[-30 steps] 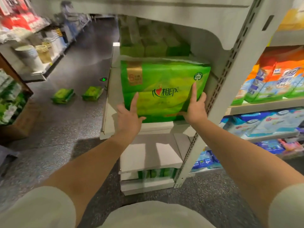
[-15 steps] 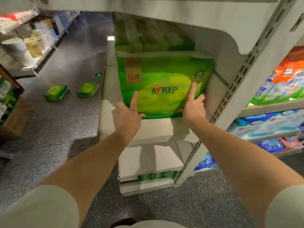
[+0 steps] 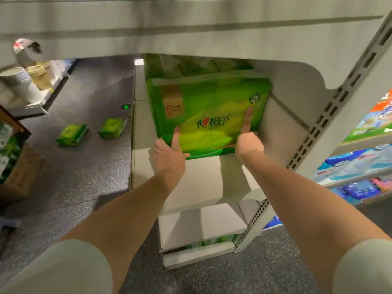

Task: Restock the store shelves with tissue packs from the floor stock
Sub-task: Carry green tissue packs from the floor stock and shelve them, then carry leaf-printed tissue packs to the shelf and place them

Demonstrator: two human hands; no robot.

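A green tissue pack (image 3: 209, 115) is seen standing upright on a grey shelf (image 3: 203, 183), set back from the front edge, with more green packs (image 3: 191, 64) stacked behind it in shadow. The pack's front face is touched by both hands.

Left hand (image 3: 169, 153): placed at the lower left corner of the pack. The index finger (image 3: 175, 136) is laid straight up against the face; the thumb is spread to the right along the bottom edge. The other fingers are loosely bent; whether they reach round the pack's side cannot be told.

Right hand (image 3: 248, 143): placed at the lower right of the pack. The index finger (image 3: 247, 120) is extended flat up the face, below the round "100%" mark; the remaining fingers are curled into the palm. Nothing is gripped.

Two small green packs (image 3: 93, 132) are noted lying flat on the dark floor (image 3: 80, 183) to the left, well apart from the shelf.
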